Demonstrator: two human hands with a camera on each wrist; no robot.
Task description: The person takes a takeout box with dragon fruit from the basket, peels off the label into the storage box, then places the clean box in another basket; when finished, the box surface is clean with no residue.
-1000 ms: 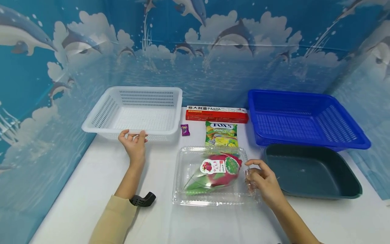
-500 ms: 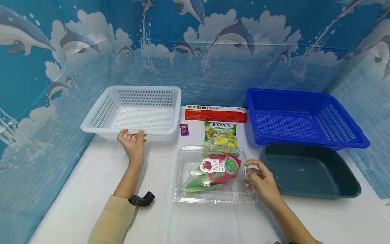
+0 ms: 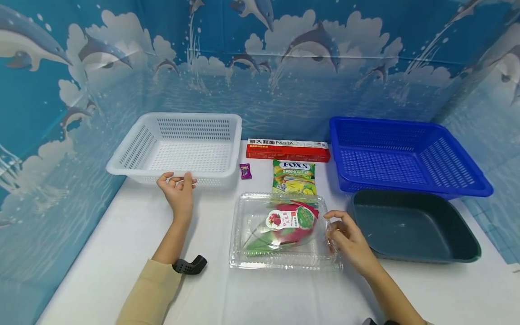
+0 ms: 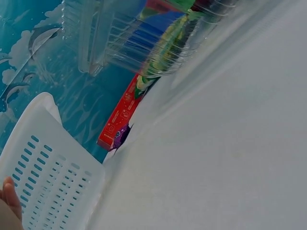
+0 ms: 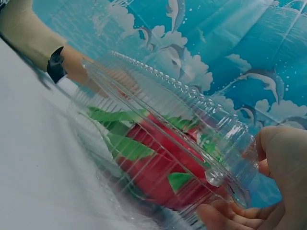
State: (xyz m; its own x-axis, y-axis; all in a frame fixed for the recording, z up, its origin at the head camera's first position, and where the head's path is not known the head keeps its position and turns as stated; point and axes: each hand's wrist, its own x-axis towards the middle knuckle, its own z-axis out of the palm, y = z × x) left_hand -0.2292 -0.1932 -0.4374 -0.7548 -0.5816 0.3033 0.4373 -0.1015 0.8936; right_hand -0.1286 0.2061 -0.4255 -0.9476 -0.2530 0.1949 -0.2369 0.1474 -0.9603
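Securing the clear box (image 3: 276, 260) at its R end, the R grip (image 3: 351, 241) is nearly closed, thumb & fingers curled round the plastic. The dragon fruit (image 3: 289, 235) lies inside the box. Behind-left of the box, the L grip (image 3: 178, 194) is curled at the white basket's (image 3: 215, 174) front rim, apparently a light pinch. Step in hand looks like getting hold of the box; next move prob. calls for a firm, level hold, as thin plastic could flex. Fox's bag (image 3: 294, 174) sits just behind the box, its lower end partly covered. Can't tell if the box base touches the tabletop (image 3: 268, 298). Fruit's underside hidden; L wrist view cuts off most of the L grip.
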